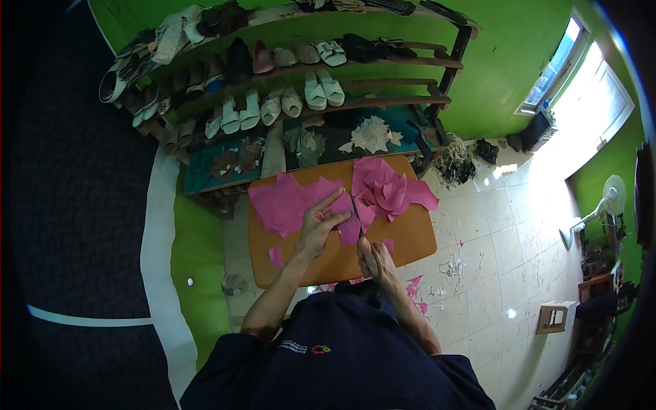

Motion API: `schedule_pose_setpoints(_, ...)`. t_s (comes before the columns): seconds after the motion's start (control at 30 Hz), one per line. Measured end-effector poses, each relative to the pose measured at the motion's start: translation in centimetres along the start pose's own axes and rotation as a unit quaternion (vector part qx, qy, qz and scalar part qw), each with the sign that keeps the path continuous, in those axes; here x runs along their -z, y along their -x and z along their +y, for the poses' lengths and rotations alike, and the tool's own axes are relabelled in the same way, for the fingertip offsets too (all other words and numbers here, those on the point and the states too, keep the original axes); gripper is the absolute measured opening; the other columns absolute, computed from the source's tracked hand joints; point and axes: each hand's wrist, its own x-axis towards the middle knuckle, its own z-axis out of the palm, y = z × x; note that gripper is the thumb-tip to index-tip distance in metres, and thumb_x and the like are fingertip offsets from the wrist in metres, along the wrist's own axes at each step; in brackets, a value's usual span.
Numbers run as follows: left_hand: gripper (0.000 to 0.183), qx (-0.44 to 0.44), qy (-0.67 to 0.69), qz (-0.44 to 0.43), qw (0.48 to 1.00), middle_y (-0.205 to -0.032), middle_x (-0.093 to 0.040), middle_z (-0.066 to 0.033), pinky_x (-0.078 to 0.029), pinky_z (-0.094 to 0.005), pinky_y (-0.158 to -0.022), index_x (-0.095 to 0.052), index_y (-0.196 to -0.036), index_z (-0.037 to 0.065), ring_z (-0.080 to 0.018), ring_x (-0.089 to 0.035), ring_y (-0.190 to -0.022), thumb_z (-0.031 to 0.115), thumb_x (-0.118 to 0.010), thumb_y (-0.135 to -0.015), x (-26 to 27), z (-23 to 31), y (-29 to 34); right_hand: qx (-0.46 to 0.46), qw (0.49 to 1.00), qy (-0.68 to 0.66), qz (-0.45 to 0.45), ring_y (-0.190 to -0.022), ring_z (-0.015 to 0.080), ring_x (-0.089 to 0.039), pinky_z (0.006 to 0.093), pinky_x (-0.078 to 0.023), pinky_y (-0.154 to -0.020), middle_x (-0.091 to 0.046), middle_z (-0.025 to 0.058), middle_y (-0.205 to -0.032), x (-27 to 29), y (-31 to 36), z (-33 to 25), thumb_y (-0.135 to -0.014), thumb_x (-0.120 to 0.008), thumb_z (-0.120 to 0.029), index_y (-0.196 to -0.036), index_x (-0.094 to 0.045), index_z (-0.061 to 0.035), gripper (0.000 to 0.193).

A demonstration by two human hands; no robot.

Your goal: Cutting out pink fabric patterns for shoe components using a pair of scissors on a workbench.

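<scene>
My right hand [373, 258] is closed round the handles of a pair of scissors [357, 217], whose dark blades point away from me. The blades lie against a piece of pink sheet material [350, 233]. My left hand [319, 224] holds this piece beside the blades, index finger and thumb stretched toward them. Under and behind the hands, larger pink sheets [279, 205] lie on an orange-brown table [410, 240]. A loose heap of cut pink pieces [384, 190] sits at the table's far right.
Behind the table stands a wooden rack [383, 102] with several rows of shoes and sandals. Its low teal shelf carries pale cut pieces [372, 134]. Scraps [452, 265] litter the tiled floor at the right. A white fan [613, 195] stands farther right.
</scene>
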Motion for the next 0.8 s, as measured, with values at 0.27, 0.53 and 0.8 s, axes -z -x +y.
schedule_pose_setpoints(0.27, 0.064, -0.025, 0.004, 0.060, 0.998, -0.073, -0.062, 0.0053, -0.052, -0.0195, -0.066, -0.046, -0.146, 0.007, -0.0035, -0.062, -0.069, -0.004, -0.069, -0.087, -0.2, -1.5, 0.0, 0.027, 0.999, -0.032, -0.001, -0.040, 0.0072, -0.039, 0.0261, -0.030, -0.038, -0.040, -0.0056, -0.053, -0.6, -0.3, 0.2, -0.091, -0.063, -0.058, -0.068, -0.046, -0.0110, 0.055)
schedule_pose_setpoints(0.53, 0.065, -0.032, 0.030, 0.096, 0.994, -0.073, -0.059, 0.0064, -0.052, -0.0192, -0.066, -0.046, -0.146, 0.008, -0.0036, -0.062, -0.069, -0.002, -0.071, -0.087, -1.9, -2.1, 0.0, 0.032, 0.998, -0.039, 0.033, -0.040, 0.0068, -0.038, 0.0258, -0.028, -0.038, -0.040, -0.0053, -0.053, -0.9, -0.4, 0.5, -0.091, -0.061, -0.060, -0.067, -0.046, -0.0120, 0.055)
schedule_pose_setpoints(0.8, 0.063, -0.020, 0.032, 0.111, 0.993, -0.073, -0.059, 0.0072, -0.047, -0.0190, -0.060, -0.049, -0.145, 0.011, -0.0020, -0.057, -0.066, 0.003, -0.073, -0.087, -3.4, -2.0, 0.1, 0.066, 0.994, -0.033, 0.084, -0.040, 0.0076, -0.038, 0.0262, -0.028, -0.038, -0.040, -0.0045, -0.052, -1.3, -0.3, 0.7, -0.088, -0.061, -0.067, -0.064, -0.047, -0.0119, 0.061)
